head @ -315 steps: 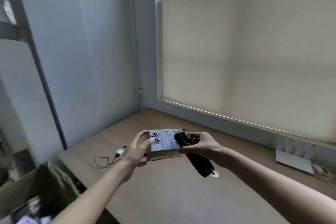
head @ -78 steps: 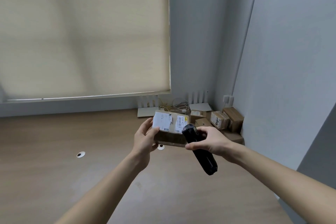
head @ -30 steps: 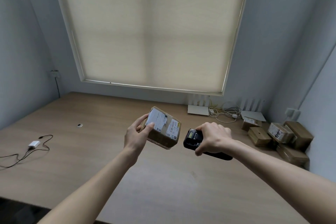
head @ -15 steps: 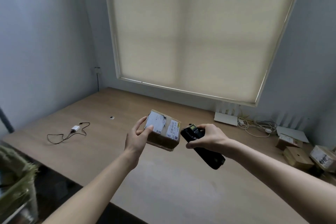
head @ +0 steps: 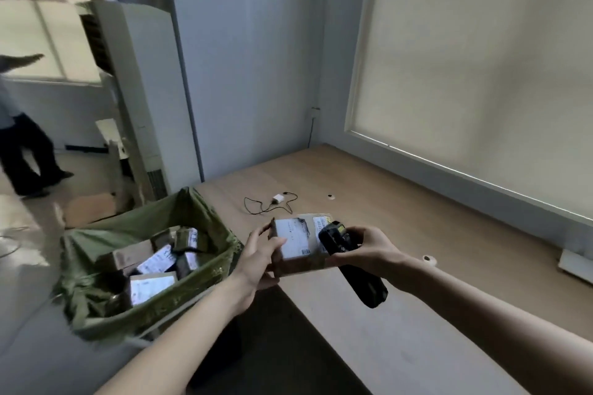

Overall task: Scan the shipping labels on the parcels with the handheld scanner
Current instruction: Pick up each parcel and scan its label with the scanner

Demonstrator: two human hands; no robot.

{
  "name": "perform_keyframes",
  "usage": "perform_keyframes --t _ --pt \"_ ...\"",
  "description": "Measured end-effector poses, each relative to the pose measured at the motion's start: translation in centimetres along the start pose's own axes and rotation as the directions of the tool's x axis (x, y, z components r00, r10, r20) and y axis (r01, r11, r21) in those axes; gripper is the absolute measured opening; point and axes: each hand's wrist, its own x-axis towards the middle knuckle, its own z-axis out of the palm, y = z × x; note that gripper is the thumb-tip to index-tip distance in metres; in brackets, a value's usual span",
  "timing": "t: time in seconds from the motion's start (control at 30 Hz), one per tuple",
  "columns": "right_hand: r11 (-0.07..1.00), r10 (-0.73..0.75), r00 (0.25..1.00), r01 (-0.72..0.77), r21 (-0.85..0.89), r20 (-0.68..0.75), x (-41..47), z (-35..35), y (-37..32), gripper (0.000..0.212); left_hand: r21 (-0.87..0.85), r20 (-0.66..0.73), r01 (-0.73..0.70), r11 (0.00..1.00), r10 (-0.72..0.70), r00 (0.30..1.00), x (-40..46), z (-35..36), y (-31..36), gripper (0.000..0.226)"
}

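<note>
Parcel [head: 296, 245] first: a small brown cardboard box that I hold up in the air over the near left corner of the wooden table [head: 417, 234], its white shipping label [head: 293, 239] turned up toward me. My left hand [head: 260, 255] grips its left end, thumb lying on the label and fingers curled round the far edge and underneath. My right hand [head: 365, 250] is closed round the upper part of the black handheld scanner [head: 349, 266], whose head sits right over the right end of the box beside a second, smaller label [head: 321, 224]; whether it touches the cardboard I cannot tell. The scanner's handle slants down and to the right, below my wrist. To my left, beside the table, stands a bin lined with a green bag [head: 106, 308], with several more labelled parcels [head: 150, 285] lying inside. Farther back on the table lie a white charger with a black cable [head: 272, 202].
</note>
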Motion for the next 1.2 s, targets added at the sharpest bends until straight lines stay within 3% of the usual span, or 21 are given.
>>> perform_keyframes --t 0.07,0.27,0.37,0.53,0.73,1.03,1.2 --pt "1.000 -0.028 0.998 0.028 -0.003 0.055 2.6 4.2 -2.2 0.031 -0.015 -0.092 -0.031 0.999 0.029 0.995 1.1 -5.3 0.0 0.031" --pt "0.996 -0.088 0.979 0.090 -0.001 0.181 9.6 15.8 -7.6 0.033 -0.011 -0.231 -0.074 0.997 0.070 0.970 3.4 -19.0 0.0 0.037" --pt "0.993 -0.103 0.969 0.114 -0.037 0.226 12.8 20.3 -9.9 0.034 0.003 -0.291 -0.058 0.998 0.057 0.955 4.0 -24.6 -0.3 0.044" --pt "0.987 -0.093 0.965 0.121 -0.102 0.247 18.1 26.4 -12.4 0.040 -0.058 -0.440 -0.059 0.997 0.028 0.897 5.8 -31.7 -0.5 0.035" --pt "0.980 -0.069 0.964 0.113 -0.162 0.256 25.9 31.1 -13.8 0.040 -0.105 -0.603 -0.022 0.994 -0.046 0.797 10.9 -38.2 -1.0 0.047" --pt "0.979 -0.011 0.960 0.067 -0.192 0.281 41.1 36.6 -12.7 0.037 -0.147 -0.683 0.076 0.986 -0.156 0.714 24.7 -44.4 -3.6 0.047" --pt "0.973 0.030 0.955 0.040 -0.226 0.295 47.3 39.0 -11.6 0.042 -0.155 -0.687 0.239 0.958 -0.279 0.671 29.8 -47.1 -5.4 0.072"
